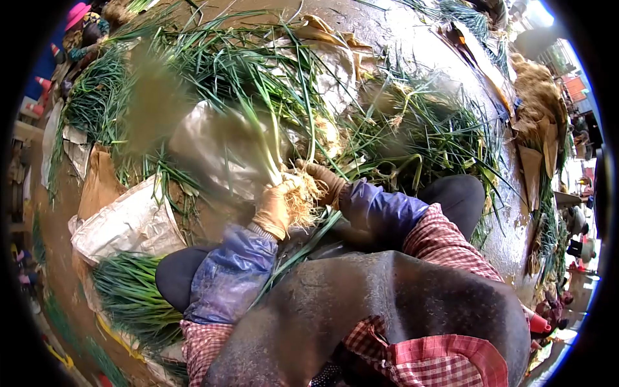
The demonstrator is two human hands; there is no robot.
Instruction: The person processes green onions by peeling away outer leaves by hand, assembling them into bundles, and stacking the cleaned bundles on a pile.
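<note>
My left hand [273,208], in a tan work glove, is closed around the lower ends of a few green onions [261,138]. Their pale roots [302,197] hang out in a shaggy tuft between my hands, and the green leaves point away from me. My right hand [324,182], gloved too, is curled beside that tuft. A single stalk [313,138] rises from its fingers, which partly hide the grip. Just beyond lies a large heap of green onions [225,71] with long leaves.
More green onions [432,129] spread to the right. Another bunch [138,297] lies by my left knee, below a white sack [132,222]. Across my lap is a dark apron [361,303]. A person with a pink hat [77,15] sits at far left. Wet floor [509,226] shows at right.
</note>
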